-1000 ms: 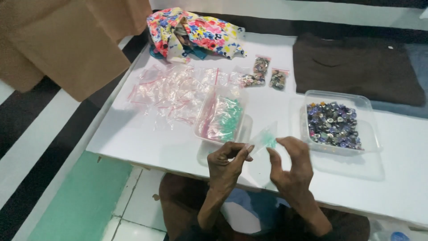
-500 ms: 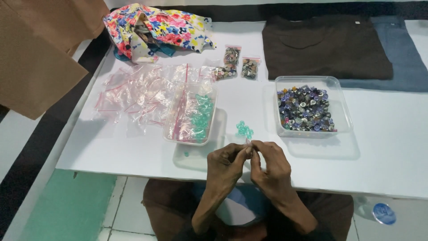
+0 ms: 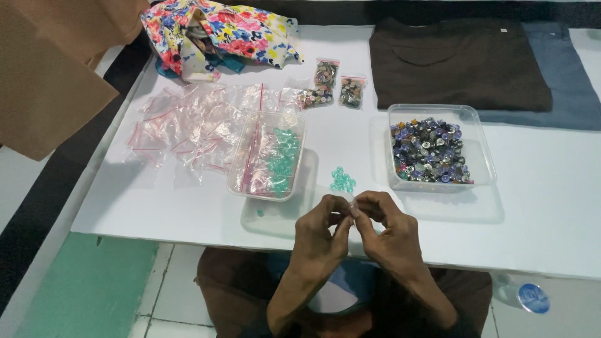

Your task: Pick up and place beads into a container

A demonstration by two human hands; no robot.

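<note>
A small clear plastic bag (image 3: pixel 352 203) is pinched between both hands over the near edge of the white table (image 3: pixel 532 231). It shows only as a pale, see-through sliver between the fingertips; its long axis seems to run upright, top edge toward the far side, though most of it is hidden.

The left hand (image 3: pixel 320 233) has thumb and fingers closed on the bag's left edge. The right hand (image 3: pixel 391 230) mirrors it, fingertips clamped on the right edge, so the two hands meet at the bag.

Far to the left of the hands lies a spread of empty clear zip bags (image 3: pixel 188 125). Just beyond the left hand stands a clear tub (image 3: pixel 266 156) holding more bags and teal beads. A small heap of teal beads (image 3: pixel 342 179) lies right ahead of the fingertips. Beyond the right hand sits a clear tub of mixed dark beads (image 3: pixel 432 150), and farther off a folded brown garment (image 3: pixel 457 62).
</note>
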